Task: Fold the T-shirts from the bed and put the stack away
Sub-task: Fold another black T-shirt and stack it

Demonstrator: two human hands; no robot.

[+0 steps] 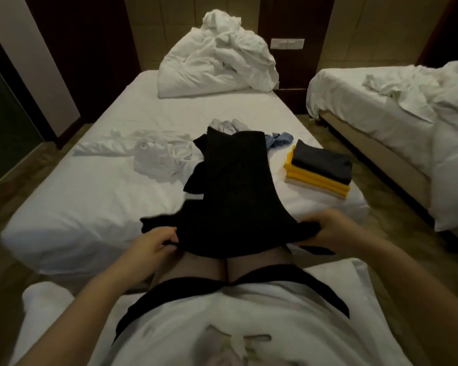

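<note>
Nearest us, both hands are on the black T-shirt [233, 186]. The left hand [154, 243] pinches its near edge, fingers curled into the cloth, and the right hand [331, 228] grips the other near corner. The shirt stretches away from the hands across the near end of the bed [90, 196], one sleeve sticking out left. To the right sits the folded stack [320, 167], dark grey on top of yellow, near the bed's right edge. Left of the shirt, a crumpled white garment [159, 157]. Just beyond, a pale grey garment [226, 125] and a blue one [278, 140]. Far end, a heaped white duvet [217, 62].
</note>
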